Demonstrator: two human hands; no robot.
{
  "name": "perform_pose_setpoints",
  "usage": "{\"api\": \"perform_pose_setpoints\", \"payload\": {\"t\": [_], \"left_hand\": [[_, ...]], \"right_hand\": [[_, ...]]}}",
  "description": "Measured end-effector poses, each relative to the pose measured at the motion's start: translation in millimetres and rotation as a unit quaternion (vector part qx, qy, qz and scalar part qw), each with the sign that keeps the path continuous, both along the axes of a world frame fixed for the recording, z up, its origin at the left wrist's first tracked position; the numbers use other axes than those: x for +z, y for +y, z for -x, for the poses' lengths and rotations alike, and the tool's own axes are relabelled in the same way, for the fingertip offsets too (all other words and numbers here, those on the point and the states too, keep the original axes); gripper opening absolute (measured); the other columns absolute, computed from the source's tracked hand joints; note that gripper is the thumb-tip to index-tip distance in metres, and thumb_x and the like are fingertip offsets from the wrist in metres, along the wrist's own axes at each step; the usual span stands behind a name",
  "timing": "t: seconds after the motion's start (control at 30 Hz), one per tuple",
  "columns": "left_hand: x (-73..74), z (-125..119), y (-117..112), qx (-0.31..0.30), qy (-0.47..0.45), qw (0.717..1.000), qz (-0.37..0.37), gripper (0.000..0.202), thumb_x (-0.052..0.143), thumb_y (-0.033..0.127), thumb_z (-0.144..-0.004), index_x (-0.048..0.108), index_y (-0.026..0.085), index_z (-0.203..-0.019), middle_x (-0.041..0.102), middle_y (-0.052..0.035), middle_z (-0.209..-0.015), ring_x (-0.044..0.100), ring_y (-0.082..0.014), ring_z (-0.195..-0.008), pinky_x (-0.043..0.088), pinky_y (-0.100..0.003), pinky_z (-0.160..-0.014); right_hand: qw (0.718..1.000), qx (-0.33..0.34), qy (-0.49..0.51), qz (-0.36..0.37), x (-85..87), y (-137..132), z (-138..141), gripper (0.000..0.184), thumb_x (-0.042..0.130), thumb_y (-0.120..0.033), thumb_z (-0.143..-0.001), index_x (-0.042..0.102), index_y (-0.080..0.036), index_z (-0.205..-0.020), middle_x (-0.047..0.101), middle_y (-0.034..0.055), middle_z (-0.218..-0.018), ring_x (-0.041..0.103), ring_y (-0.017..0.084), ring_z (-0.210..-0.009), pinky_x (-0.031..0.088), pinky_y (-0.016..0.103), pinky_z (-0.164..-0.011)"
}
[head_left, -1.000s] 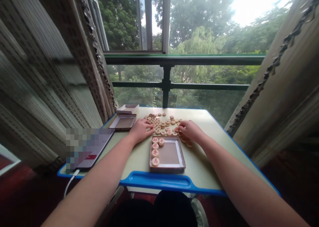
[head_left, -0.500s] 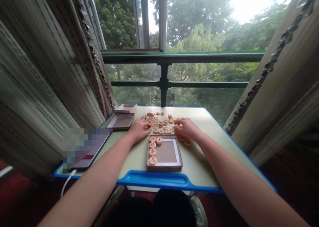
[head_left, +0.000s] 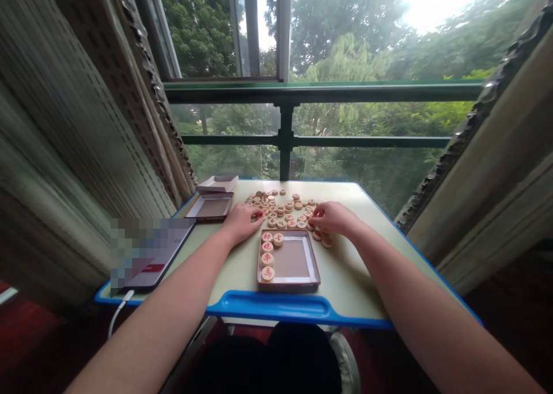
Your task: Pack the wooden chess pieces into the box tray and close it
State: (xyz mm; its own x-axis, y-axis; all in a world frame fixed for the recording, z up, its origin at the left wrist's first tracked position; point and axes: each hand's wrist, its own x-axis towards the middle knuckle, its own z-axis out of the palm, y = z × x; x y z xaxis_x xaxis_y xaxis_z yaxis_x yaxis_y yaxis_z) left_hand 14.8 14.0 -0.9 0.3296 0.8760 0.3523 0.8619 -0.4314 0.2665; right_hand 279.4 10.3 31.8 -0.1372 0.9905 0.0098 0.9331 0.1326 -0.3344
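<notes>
Round wooden Chinese chess pieces [head_left: 280, 209] lie in a loose cluster on the table, several with red or dark characters. At the cluster's left edge is my left hand [head_left: 242, 221], its fingers curled round a piece that shows only partly at the fingertips. My right hand [head_left: 337, 218] is at the right edge, thumb and fingers pinched together; what they hold is hidden. Between my forearms sits an open shallow box [head_left: 298, 261]. Red-marked pieces [head_left: 267, 259] form a column along its left side, with another piece [head_left: 278, 239] beside the top one.
Another shallow box [head_left: 209, 207] and a pale lid-like tray [head_left: 218, 182] stand at the back left. A tablet-like device [head_left: 159, 256] with a white cable [head_left: 118, 310] lies at the left. The table has a blue rim [head_left: 276, 307]; a railing [head_left: 324, 93] and window are beyond.
My right hand has shifted slightly right, and its fingers have drawn together into a pinch. My left hand stays by the same pieces. The camera view has shifted a little.
</notes>
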Motion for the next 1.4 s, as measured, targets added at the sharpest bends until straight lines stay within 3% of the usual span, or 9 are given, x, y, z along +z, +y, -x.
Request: {"api": "perform_pose_setpoints", "payload": {"t": [0.1,0.2,0.27,0.37,0.43,0.6,1.0,1.4], "left_hand": [[0.4,0,0,-0.004,0.004,1.0,0.003,0.028,0.051,0.035,-0.077,0.07,0.018,-0.091,0.069,-0.0065,-0.094,0.056,-0.0235,-0.091,0.042,-0.036,-0.083],[1.4,0,-1,0.001,0.008,1.0,0.002,0.028,0.05,0.035,-0.078,0.069,0.019,-0.091,0.068,-0.0071,-0.095,0.055,-0.0243,-0.091,0.042,-0.037,-0.083],[1.9,-1,-2,0.004,0.009,1.0,0.001,0.028,0.05,0.034,-0.078,0.069,0.018,-0.091,0.068,-0.0076,-0.095,0.055,-0.0247,-0.092,0.042,-0.037,-0.082],[1.7,-1,-2,0.006,0.007,1.0,0.001,0.028,0.05,0.034,-0.078,0.07,0.019,-0.09,0.068,-0.0074,-0.095,0.055,-0.0247,-0.091,0.041,-0.037,-0.082],[1.2,-2,-2,0.008,0.007,1.0,0.001,0.027,0.05,0.034,-0.078,0.07,0.019,-0.09,0.068,-0.0076,-0.094,0.055,-0.0248,-0.091,0.041,-0.038,-0.083],[0.5,-1,0,0.002,0.015,1.0,-0.001,0.027,0.051,0.033,-0.077,0.07,0.019,-0.091,0.068,-0.0075,-0.095,0.055,-0.0244,-0.092,0.04,-0.037,-0.084],[1.6,-1,-2,0.007,0.025,1.0,0.003,0.028,0.05,0.034,-0.078,0.069,0.02,-0.093,0.068,-0.0069,-0.096,0.055,-0.0235,-0.092,0.041,-0.036,-0.084],[2.6,-1,-1,-0.004,0.001,1.0,0.0,0.027,0.051,0.034,-0.077,0.069,0.02,-0.091,0.067,-0.0076,-0.096,0.055,-0.0241,-0.093,0.041,-0.038,-0.086]], "right_hand": [[1.0,0.002,-0.001,-0.03,-1.7,1,3,0.015,0.061,-0.032,-0.071,0.067,-0.019,-0.072,0.064,0.0053,-0.069,0.053,0.014,-0.054,0.035,0.025,-0.049],[0.994,0.036,0.018,-0.105,5.6,-6,7,0.013,0.061,-0.026,-0.071,0.068,-0.017,-0.077,0.064,0.008,-0.085,0.056,0.015,-0.065,0.039,0.025,-0.056],[0.987,0.097,0.054,-0.118,13.4,-17,13,0.015,0.06,-0.022,-0.071,0.068,-0.018,-0.084,0.064,0.0067,-0.089,0.056,0.014,-0.069,0.042,0.024,-0.061],[0.961,0.261,0.095,-0.013,22.0,-42,28,0.023,0.06,-0.02,-0.071,0.065,-0.021,-0.093,0.065,0.0017,-0.082,0.056,0.012,-0.067,0.042,0.021,-0.059],[0.942,0.327,0.08,0.007,22.4,-57,40,0.026,0.066,-0.02,-0.066,0.064,-0.02,-0.092,0.066,0.0002,-0.082,0.055,0.012,-0.068,0.041,0.021,-0.06],[0.935,0.352,0.028,-0.015,13.1,-70,57,0.011,0.068,-0.017,-0.065,0.066,-0.018,-0.075,0.064,0.0014,-0.077,0.055,0.014,-0.072,0.04,0.023,-0.065],[0.929,0.366,0.029,-0.043,8.2,-60,54,0.01,0.061,-0.016,-0.073,0.069,-0.017,-0.077,0.065,0.0019,-0.076,0.056,0.011,-0.065,0.041,0.021,-0.061],[0.927,0.362,0.038,-0.087,2.5,-58,57,0.018,0.061,-0.009,-0.07,0.072,-0.019,-0.08,0.063,0.0024,-0.075,0.055,0.011,-0.064,0.041,0.021,-0.06]]}}
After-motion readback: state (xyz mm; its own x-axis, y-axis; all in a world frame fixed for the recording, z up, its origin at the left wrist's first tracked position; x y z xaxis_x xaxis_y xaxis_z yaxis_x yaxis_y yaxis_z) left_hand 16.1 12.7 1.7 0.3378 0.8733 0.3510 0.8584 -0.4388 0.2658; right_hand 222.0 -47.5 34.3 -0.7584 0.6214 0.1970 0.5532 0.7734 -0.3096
